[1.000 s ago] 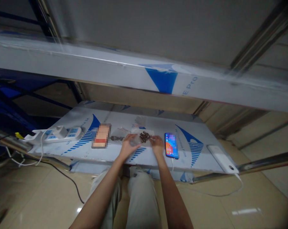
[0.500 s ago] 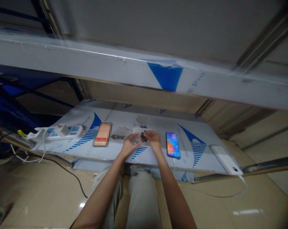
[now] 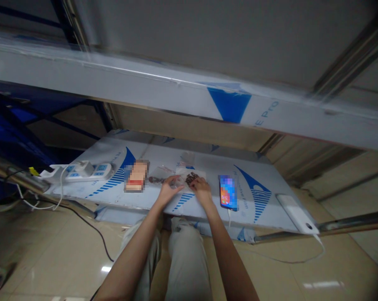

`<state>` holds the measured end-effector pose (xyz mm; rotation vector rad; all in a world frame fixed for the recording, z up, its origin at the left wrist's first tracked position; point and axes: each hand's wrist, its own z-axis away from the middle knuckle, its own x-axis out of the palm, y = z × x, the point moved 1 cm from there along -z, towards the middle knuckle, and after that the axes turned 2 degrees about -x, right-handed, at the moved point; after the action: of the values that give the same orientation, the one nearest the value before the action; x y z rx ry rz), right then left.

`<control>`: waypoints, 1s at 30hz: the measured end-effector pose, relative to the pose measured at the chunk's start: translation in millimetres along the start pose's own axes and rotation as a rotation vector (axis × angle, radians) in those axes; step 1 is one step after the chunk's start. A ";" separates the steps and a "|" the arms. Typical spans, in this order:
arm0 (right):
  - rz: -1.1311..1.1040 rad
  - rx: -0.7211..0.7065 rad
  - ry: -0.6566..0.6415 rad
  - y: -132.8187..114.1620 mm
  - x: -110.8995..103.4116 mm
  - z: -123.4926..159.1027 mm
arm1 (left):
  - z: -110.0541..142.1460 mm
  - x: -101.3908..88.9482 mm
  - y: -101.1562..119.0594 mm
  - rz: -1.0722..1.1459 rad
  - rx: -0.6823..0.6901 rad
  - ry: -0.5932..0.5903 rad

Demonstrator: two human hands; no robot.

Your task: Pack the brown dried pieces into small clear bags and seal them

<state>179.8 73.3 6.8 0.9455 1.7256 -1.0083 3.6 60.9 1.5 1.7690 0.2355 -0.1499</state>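
Observation:
On the film-covered shelf, a heap of small dark brown pieces [image 3: 192, 178] lies on a pale sheet [image 3: 200, 172]; I cannot tell their exact kind. My right hand [image 3: 202, 190] reaches over the heap's near edge, its fingers curled and pressed together on the pieces. Just to the left, my left hand [image 3: 168, 191] has thumb and fingers closed on a clear plastic bag [image 3: 177, 181], partly hidden by the hand. A second clear bag [image 3: 162, 172] with dark pieces inside lies beyond my left hand.
A phone with a lit screen [image 3: 228, 193] lies right of my hands, its white cable hanging over the edge. A blurred orange item [image 3: 137, 175] and a power strip [image 3: 90, 172] are at left. A white device [image 3: 297, 214] sits at far right. An upper shelf beam [image 3: 164, 90] crosses above.
My right hand has gone down slightly onto the dark pieces, which now spread in a heap on the sheet. My left hand stays nearly in place. The view has shifted a little.

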 end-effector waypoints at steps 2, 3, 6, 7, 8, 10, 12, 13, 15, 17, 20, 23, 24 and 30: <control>0.067 -0.044 -0.024 -1.7 2.7 -0.5 | -0.5 0.0 -2.1 0.000 -0.001 0.002; 0.091 -0.062 -0.027 -2.4 2.9 -1.2 | -0.7 -0.1 -3.0 -0.003 -0.003 0.001; 0.094 -0.130 -0.031 -3.0 0.3 -3.5 | -0.9 -0.9 -4.2 -0.014 -0.012 -0.011; 0.062 -0.147 -0.021 -3.0 -1.5 -4.4 | -0.8 -1.2 -4.1 -0.018 -0.014 -0.014; 0.012 -0.151 0.001 -3.1 -3.7 -5.5 | -0.8 -1.5 -3.8 -0.021 -0.017 -0.013; -0.125 -0.099 0.090 -4.4 -8.6 -9.0 | -0.5 -1.7 -3.2 -0.026 -0.025 -0.005; -0.282 0.003 0.185 -8.3 -13.1 -14.2 | -0.3 -0.9 -2.9 -0.035 -0.029 -0.003; -0.356 0.040 0.209 -11.5 -14.8 -17.3 | -0.2 -0.1 -2.9 -0.039 -0.029 -0.011; -0.472 0.041 0.185 -19.1 -17.1 -23.5 | -0.1 1.8 -3.0 -0.039 -0.021 -0.030; -0.521 0.010 0.122 -25.0 -18.1 -28.3 | -0.2 3.1 -3.1 -0.030 -0.018 -0.033; -0.424 0.141 0.114 -24.1 -16.4 -29.6 | -0.4 2.4 -3.5 -0.009 -0.048 -0.007; -0.203 0.276 0.082 -19.2 -8.8 -24.9 | 0.1 -0.3 -3.7 0.012 -0.063 0.001; -0.133 0.266 0.051 -18.9 -5.1 -22.7 | 0.4 -1.3 -3.8 0.015 -0.058 -0.005; 0.127 0.136 -0.051 -26.8 9.7 -14.9 | 1.8 -6.4 -3.8 0.005 -0.065 -0.007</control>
<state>148.1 78.4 7.7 1.0918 1.5503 -1.0670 -3.4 59.4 -1.1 1.7043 0.2280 -0.1436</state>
